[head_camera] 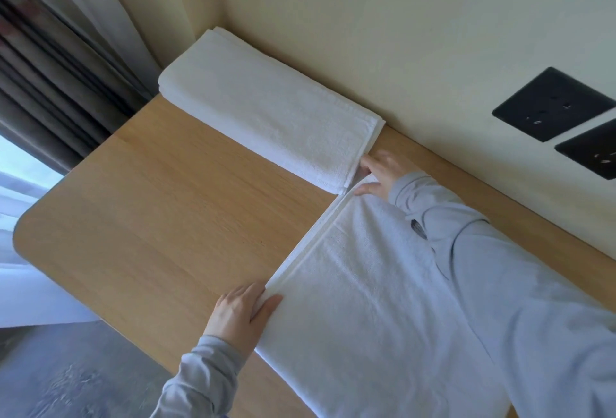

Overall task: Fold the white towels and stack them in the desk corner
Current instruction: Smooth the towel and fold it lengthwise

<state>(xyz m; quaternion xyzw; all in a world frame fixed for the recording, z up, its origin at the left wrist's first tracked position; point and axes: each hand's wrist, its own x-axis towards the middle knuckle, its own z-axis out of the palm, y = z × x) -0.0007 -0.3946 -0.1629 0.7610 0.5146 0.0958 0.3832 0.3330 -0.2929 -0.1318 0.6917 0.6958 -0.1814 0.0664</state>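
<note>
A white towel point(366, 301) lies folded double on the wooden desk point(173, 211), reaching from the front edge toward the wall. My left hand point(243, 314) pinches its near left corner, thumb on top. My right hand point(380, 174) holds the far left corner, next to the wall. A stack of folded white towels point(266, 107) sits in the desk's back corner, its near end right beside my right hand.
Dark and pale curtains point(66, 77) hang left of the desk. Two black socket plates point(553, 104) are set in the cream wall at right. Grey carpet point(76, 377) shows below the desk's rounded left edge.
</note>
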